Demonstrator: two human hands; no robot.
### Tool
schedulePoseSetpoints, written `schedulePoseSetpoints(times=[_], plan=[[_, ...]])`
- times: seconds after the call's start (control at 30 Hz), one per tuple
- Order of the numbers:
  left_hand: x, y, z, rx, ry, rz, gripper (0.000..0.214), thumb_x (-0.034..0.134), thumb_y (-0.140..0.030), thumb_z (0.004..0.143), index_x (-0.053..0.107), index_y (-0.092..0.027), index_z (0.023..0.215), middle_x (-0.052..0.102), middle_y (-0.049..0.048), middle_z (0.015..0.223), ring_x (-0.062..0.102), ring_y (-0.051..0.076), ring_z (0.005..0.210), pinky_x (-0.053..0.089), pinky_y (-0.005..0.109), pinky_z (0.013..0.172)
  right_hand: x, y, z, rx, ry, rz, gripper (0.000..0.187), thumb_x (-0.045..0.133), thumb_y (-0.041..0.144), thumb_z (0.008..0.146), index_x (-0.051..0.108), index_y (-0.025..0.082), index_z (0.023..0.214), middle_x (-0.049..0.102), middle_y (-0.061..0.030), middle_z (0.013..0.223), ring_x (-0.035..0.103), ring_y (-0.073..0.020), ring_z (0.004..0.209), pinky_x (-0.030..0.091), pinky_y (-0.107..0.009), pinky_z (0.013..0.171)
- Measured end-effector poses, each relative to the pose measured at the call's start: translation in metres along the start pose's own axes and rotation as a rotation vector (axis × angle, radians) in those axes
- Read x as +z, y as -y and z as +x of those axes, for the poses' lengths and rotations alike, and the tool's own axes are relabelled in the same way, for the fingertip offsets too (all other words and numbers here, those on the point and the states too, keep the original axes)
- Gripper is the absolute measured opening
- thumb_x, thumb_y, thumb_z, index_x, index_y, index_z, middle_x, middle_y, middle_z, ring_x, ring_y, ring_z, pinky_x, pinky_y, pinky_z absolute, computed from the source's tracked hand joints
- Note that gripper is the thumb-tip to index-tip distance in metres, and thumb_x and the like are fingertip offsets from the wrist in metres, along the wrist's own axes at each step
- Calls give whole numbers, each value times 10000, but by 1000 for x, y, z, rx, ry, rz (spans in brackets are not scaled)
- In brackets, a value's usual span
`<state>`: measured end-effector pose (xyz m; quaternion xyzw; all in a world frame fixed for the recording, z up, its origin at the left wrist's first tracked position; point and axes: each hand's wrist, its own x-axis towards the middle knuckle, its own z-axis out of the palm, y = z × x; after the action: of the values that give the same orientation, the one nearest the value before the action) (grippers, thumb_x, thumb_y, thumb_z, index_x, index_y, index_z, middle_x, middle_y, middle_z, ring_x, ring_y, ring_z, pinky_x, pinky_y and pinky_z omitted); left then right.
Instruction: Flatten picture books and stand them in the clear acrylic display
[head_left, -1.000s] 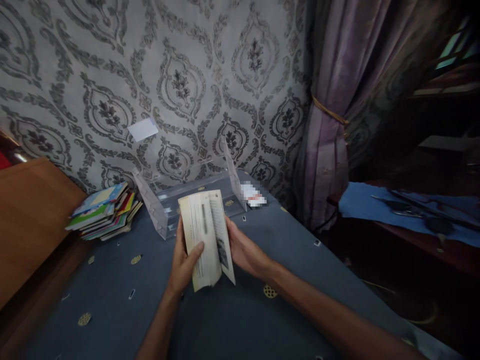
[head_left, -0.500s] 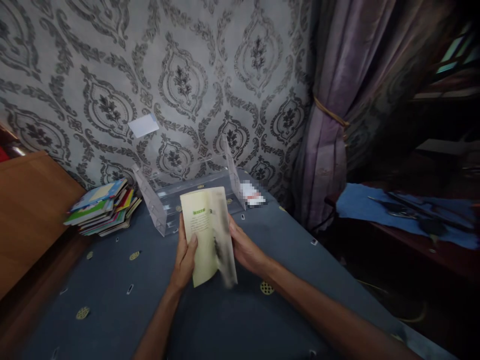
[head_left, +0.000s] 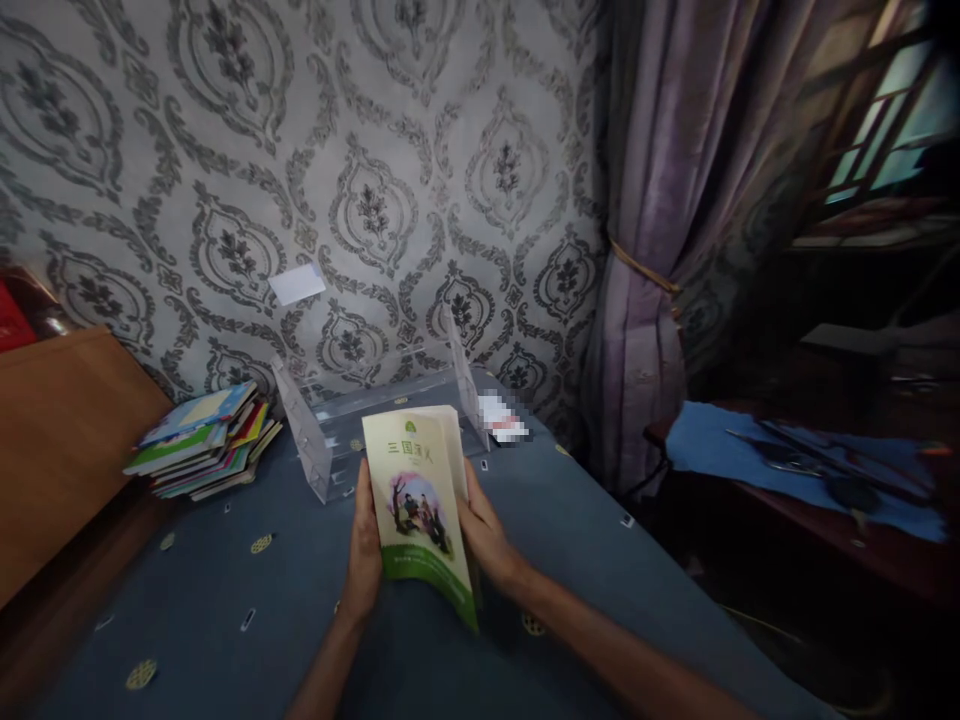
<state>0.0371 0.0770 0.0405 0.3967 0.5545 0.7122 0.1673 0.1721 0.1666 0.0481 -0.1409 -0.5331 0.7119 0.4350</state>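
Note:
I hold a thin book (head_left: 418, 505) with a pale green cover, a picture of figures under a tree and a green band at the bottom. It is closed, cover facing me, above the blue cloth. My left hand (head_left: 364, 555) grips its left edge, fingers hidden behind. My right hand (head_left: 486, 530) grips its right edge with the thumb on the pages. Just beyond the book stands a clear acrylic rack (head_left: 375, 415), which holds no books.
A stack of colourful books (head_left: 202, 440) lies at the left on the blue patterned cloth (head_left: 225, 620). A wooden cabinet (head_left: 52, 440) stands further left. Patterned wallpaper is behind, a purple curtain (head_left: 660, 250) at the right, and a dark table with a blue cloth (head_left: 787, 460) beyond.
The pages were flipping through my fingers; now the book is closed with its front cover up. My view has tilted slightly.

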Motion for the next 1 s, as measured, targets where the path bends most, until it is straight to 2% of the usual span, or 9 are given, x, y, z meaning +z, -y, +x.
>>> schedulePoseSetpoints(times=[0.1,0.17,0.3,0.37,0.47,0.6,0.73,0.9,1.0], plan=[[3,-3,2,-49,17,-3,806,691,-597,833,423,-268,1517,491,106,1545,434,303,1450,440,373,1131,-3,0,3,-13,-19,17,657,727,529,837,511,349,1431,667,-39,1329,591,-282,1245,436,-480,1111],[3,-4,4,-90,13,-11,779,763,-514,799,464,-248,1466,560,115,1472,522,297,1375,474,365,1088,-3,2,3,-23,-24,22,644,736,561,821,556,349,1402,666,-34,1333,543,-293,1308,409,-483,1139],[1,-3,8,-133,-30,-122,604,802,-503,754,610,-193,1236,710,110,1211,677,277,1143,549,347,952,-4,4,3,-39,-68,-19,595,538,728,888,665,310,1292,672,-51,1321,501,-297,1353,330,-485,1197],[0,-2,11,-157,-58,-166,545,815,-514,732,648,-178,1126,740,96,1099,709,264,1042,567,335,889,-5,4,2,-65,-14,-15,652,488,768,887,665,285,1287,678,-70,1307,538,-304,1311,368,-482,1169],[-1,-2,12,-182,-90,-206,516,830,-527,705,660,-172,1038,752,69,993,725,241,924,578,319,814,-6,3,1,-96,109,33,689,595,743,840,609,272,1342,683,-84,1289,612,-306,1206,466,-465,1073],[1,-3,10,-180,-112,-251,493,822,-539,711,651,-186,1008,750,37,937,721,213,849,578,296,761,-6,3,2,-104,122,-57,619,744,583,800,614,245,1303,716,-76,1189,661,-275,1057,523,-424,967],[2,-8,9,-181,-116,-266,466,819,-529,705,651,-189,976,747,26,904,718,202,807,575,283,729,-6,3,6,-174,44,-183,443,645,523,895,672,216,1212,730,-66,1116,652,-245,996,519,-394,935],[1,-9,10,-198,-92,-280,418,846,-414,654,671,-192,962,760,27,949,723,206,861,572,281,776,-8,2,7,-203,34,-212,426,605,527,923,689,213,1198,738,-55,1044,652,-235,953,524,-369,892],[1,-7,10,-197,-80,-265,383,821,-362,640,673,-190,948,761,25,926,724,213,846,570,282,756,-7,1,8,-189,-4,-167,454,597,572,920,698,217,1185,736,-54,1060,650,-243,999,515,-375,929]])
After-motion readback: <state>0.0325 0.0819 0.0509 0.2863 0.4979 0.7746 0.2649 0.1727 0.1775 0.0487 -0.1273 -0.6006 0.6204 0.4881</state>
